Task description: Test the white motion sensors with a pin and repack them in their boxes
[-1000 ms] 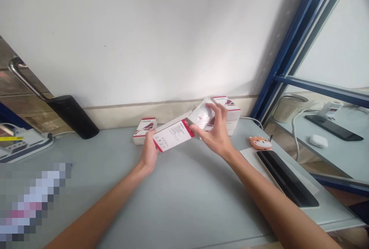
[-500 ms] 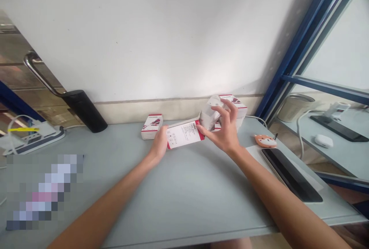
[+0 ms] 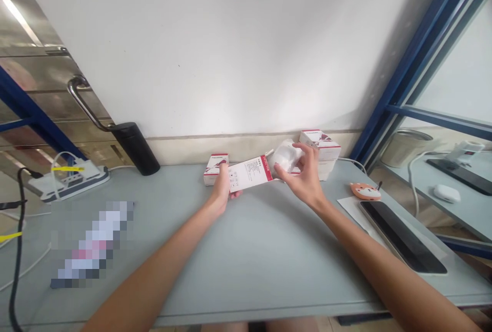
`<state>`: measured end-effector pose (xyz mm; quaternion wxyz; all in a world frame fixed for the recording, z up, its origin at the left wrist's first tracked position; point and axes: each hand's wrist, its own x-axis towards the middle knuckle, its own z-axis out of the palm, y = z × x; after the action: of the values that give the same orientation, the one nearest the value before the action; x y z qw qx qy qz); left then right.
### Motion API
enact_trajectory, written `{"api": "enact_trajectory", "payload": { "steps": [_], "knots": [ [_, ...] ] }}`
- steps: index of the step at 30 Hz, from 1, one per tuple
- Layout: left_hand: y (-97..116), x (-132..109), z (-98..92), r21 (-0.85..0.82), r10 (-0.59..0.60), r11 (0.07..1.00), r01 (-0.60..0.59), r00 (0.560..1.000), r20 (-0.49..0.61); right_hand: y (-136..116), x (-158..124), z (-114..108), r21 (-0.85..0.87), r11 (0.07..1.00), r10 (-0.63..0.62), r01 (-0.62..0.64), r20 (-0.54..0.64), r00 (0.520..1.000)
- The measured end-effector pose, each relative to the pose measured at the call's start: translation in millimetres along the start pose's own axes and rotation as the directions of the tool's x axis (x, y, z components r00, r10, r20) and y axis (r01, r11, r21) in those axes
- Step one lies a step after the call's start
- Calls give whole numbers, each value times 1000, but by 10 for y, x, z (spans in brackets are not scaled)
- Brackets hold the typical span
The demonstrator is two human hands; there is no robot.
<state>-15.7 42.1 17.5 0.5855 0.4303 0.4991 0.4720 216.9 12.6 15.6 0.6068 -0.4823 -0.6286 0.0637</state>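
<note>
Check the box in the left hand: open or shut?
The box is open: a flap sticks out at the end nearest the right hand. Its inside is hidden.

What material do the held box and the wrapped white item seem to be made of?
Held box: likely thin cardboard, smooth and printed, given flat panels and crisp edges. Wrapped white item: its creases and highlights suggest clear, shiny plastic film; what lies inside is unclear.
</note>
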Motion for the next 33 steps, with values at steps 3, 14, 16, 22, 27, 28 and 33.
{"api": "enact_trajectory", "payload": {
  "steps": [3,14,16,22,27,28,33],
  "knots": [
    [-59,8,17,-54,-33,998,34,999,22,-7,-21,15,-25,999,-30,30,-3,1000],
    [-165,-144,197,-212,-11,977,26,998,68,-48,-90,34,-2,1000,10,-10,33,999],
    [-186,-156,219,-243,7,970,10,998,69,-112,-105,18,-11,1000,5,-3,145,989],
    [-245,-207,283,-320,52,947,35,964,260,-179,-23,-51,-126,978,-141,167,190,971],
    [-304,-225,315,-304,48,948,98,897,439,11,86,-147,-43,994,-96,104,158,983],
    [-321,-224,318,-284,51,955,85,897,439,51,93,-156,-23,997,-72,77,165,984],
    [-414,-221,312,-220,136,974,-47,902,410,153,73,-135,-49,998,-36,45,177,984]
  ]
}}
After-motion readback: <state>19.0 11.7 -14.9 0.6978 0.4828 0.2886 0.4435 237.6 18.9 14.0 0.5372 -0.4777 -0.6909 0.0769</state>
